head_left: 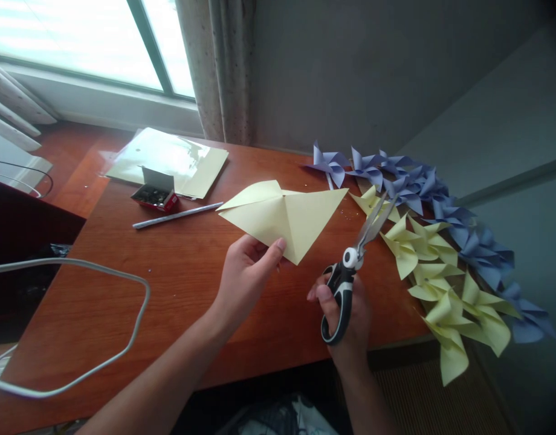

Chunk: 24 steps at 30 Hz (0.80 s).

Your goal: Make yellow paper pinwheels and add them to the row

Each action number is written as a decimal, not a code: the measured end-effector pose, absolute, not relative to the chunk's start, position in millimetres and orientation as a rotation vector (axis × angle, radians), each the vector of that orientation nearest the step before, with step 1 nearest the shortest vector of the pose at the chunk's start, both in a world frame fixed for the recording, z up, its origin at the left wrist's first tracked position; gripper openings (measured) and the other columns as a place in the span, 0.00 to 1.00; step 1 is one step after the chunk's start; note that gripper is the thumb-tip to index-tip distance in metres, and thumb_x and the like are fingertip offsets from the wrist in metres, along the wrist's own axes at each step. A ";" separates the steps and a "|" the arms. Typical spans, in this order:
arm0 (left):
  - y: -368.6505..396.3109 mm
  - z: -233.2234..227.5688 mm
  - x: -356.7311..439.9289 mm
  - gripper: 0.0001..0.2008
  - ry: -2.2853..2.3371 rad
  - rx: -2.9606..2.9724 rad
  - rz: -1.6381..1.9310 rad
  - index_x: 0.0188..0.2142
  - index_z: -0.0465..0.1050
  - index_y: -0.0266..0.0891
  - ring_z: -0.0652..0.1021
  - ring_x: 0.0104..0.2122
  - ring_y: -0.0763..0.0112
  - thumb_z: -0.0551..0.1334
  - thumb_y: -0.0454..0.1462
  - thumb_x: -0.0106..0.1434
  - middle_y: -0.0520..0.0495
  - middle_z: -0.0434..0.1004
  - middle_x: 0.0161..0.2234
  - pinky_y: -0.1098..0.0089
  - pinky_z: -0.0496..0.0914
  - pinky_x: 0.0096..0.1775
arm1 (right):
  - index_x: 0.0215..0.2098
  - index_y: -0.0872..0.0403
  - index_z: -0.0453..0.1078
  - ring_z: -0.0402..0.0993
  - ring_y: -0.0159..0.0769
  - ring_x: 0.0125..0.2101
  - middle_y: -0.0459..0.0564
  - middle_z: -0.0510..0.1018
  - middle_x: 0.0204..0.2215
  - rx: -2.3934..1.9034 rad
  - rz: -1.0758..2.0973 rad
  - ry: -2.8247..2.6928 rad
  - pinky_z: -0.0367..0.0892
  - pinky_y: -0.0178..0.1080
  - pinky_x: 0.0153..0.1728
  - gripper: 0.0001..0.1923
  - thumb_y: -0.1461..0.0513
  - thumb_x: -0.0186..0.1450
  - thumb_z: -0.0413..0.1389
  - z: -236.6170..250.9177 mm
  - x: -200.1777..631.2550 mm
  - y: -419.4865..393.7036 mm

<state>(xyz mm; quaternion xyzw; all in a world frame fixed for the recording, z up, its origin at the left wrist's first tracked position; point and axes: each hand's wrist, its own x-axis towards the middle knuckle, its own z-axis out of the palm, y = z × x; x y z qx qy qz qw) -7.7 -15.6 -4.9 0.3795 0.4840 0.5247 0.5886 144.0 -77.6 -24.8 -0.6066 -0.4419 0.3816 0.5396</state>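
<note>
Between the thumb and fingers of my left hand (253, 260) is a creased sheet of pale yellow paper (278, 217), held above the table with its corners spread. A cut or fold meets near its middle. My right hand (350, 308) grips a pair of scissors (348, 269) with black and white handles, my thumb and fingers at the loops. The blades point up and away to the right, slightly apart, clear of the paper. Behind the blade tips lies a yellow paper pinwheel (373, 202).
Yellow pinwheels (434, 281) and blue-violet pinwheels (409, 181) line the table's right edge. At the back left lie a stack of paper in clear plastic (169, 160), a small open red box (155, 196) and a pale stick (178, 215). A white cable (144, 302) loops at left.
</note>
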 end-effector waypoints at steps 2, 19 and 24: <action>-15.5 -4.6 -9.4 0.10 1.126 0.871 1.260 0.31 0.76 0.36 0.77 0.25 0.71 0.69 0.40 0.62 0.50 0.79 0.24 0.72 0.70 0.30 | 0.36 0.50 0.65 0.69 0.32 0.25 0.41 0.71 0.26 -1.405 1.051 -1.056 0.67 0.37 0.29 0.15 0.51 0.63 0.63 -26.2 152.5 -86.7; -16.8 -0.8 -9.4 0.08 1.234 0.905 1.328 0.29 0.76 0.36 0.79 0.25 0.70 0.68 0.38 0.62 0.50 0.79 0.22 0.73 0.71 0.29 | 0.39 0.52 0.65 0.66 0.34 0.29 0.44 0.67 0.29 -1.507 1.676 -1.222 0.62 0.36 0.31 0.22 0.43 0.64 0.60 -5.2 173.7 -111.0; -18.5 1.4 -6.9 0.08 1.221 0.901 1.330 0.30 0.77 0.36 0.80 0.26 0.68 0.71 0.39 0.60 0.50 0.78 0.23 0.72 0.72 0.30 | 0.38 0.52 0.65 0.65 0.33 0.27 0.43 0.67 0.27 -1.433 1.669 -1.144 0.60 0.36 0.30 0.26 0.40 0.60 0.61 -16.2 165.9 -108.5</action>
